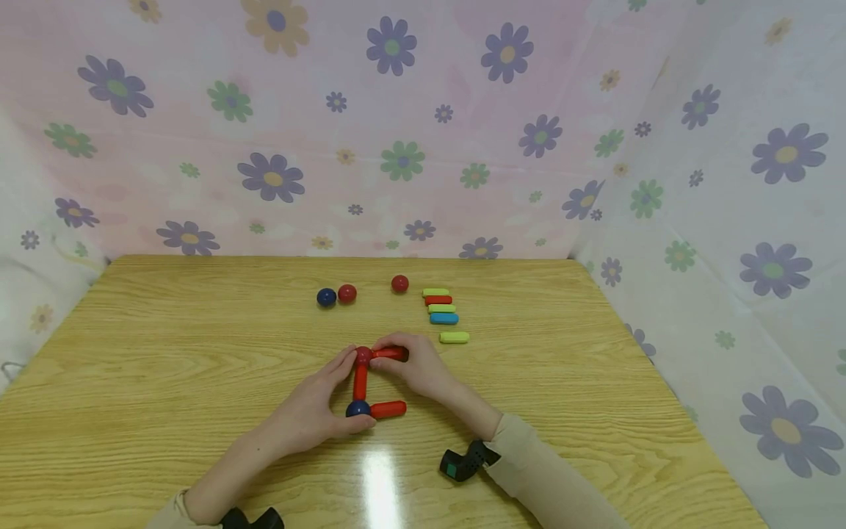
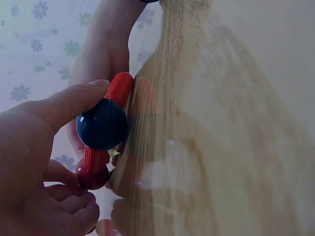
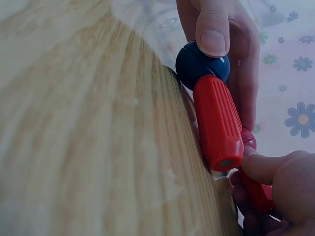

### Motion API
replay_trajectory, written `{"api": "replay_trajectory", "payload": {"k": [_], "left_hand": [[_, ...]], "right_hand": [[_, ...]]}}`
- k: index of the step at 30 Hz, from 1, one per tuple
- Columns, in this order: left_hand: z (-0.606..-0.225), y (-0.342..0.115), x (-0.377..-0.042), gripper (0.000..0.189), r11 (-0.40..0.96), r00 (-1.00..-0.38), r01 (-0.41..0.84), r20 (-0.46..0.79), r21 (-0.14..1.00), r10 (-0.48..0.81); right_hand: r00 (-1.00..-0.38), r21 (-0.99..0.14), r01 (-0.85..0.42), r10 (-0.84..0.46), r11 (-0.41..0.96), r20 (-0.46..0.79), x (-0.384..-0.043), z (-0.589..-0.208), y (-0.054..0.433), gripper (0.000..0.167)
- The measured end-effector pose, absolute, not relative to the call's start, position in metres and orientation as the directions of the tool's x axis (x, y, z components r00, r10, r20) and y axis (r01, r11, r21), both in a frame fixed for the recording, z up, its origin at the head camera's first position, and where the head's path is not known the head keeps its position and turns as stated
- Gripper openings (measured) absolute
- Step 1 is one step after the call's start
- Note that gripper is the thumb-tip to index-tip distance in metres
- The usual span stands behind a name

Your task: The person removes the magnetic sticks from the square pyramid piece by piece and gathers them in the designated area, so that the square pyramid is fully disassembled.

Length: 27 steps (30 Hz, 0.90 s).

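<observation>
A red rod [image 1: 360, 383] joins a red ball [image 1: 363, 355] to a dark blue ball [image 1: 358, 409] on the table. From the blue ball a second red rod [image 3: 218, 123] runs out to the right, its metal-tipped end free. My left hand [image 1: 307, 411] grips this piece from the left, thumb on the blue ball [image 2: 102, 124] and fingertips at the red ball [image 2: 92, 176]. Between thumb and fingers, my right hand [image 1: 423, 369] pinches a third red rod [image 1: 393, 353], whose end meets the red ball. Part of that rod is hidden by the fingers.
Farther back on the wooden table [image 1: 198, 330] lie a blue ball [image 1: 327, 297], a red ball [image 1: 346, 293] and another red ball [image 1: 399, 283]. Right of them, a blue rod [image 1: 444, 318], a red rod [image 1: 439, 300] and yellow-green rods [image 1: 454, 337] form a loose column. Flowered cloth [image 1: 436, 198] hangs behind.
</observation>
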<state>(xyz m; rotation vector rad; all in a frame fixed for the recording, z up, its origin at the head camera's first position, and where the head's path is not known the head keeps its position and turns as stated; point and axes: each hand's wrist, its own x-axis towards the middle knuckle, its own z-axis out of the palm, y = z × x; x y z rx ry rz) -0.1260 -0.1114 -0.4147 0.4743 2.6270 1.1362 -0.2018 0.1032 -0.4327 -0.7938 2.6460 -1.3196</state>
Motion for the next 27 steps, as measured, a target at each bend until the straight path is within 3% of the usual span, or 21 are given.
{"api": "replay_trajectory", "payload": {"k": [14, 27], "left_hand": [[-0.414, -0.112, -0.128, 0.11, 0.647, -0.923, 0.197, -0.083, 0.736, 0.375], [-0.414, -0.112, -0.128, 0.11, 0.659, -0.923, 0.183, -0.104, 0.729, 0.372]], "right_hand": [[-0.834, -0.749, -0.47, -0.513, 0.467, 0.203, -0.203, -0.432, 0.104, 0.015], [-0.894, -0.796, -0.309, -0.445, 0.521, 0.055, -0.199, -0.413, 0.138, 0.025]]}}
